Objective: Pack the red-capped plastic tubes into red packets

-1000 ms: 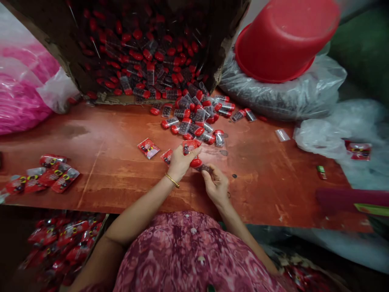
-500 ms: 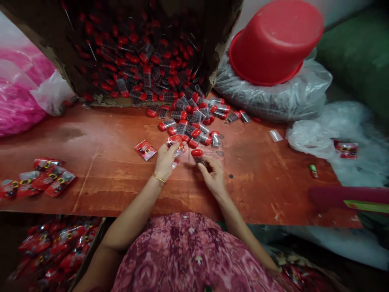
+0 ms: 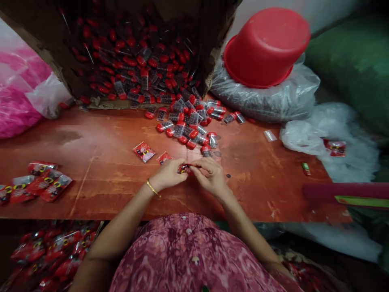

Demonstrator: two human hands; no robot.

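A small red printed packet (image 3: 184, 168) is pinched between my two hands just above the tabletop. My left hand (image 3: 169, 175) is closed on its left side, a gold bangle at the wrist. The fingers of my right hand (image 3: 210, 175) are closed on its right edge and partly hide it. Beyond the right fingers a red-capped clear container (image 3: 206, 151) rests on the table, apart from the hand. Two flat red packets lie past my left hand: a larger packet (image 3: 144, 152) and a partly covered packet (image 3: 164, 157).
Red-capped containers (image 3: 185, 121) spill from a cardboard box (image 3: 51, 48) onto the red-brown table (image 3: 106, 182). Filled red packets (image 3: 56, 187) lie at the left. A red tub (image 3: 267, 48) sits upside down on a plastic sack (image 3: 273, 101). More packets fill a space below the table's left edge.
My right hand has let go of the red-capped container, which now rests on the table. My left hand has brought a packet nearer my body, and both hands now meet on it.
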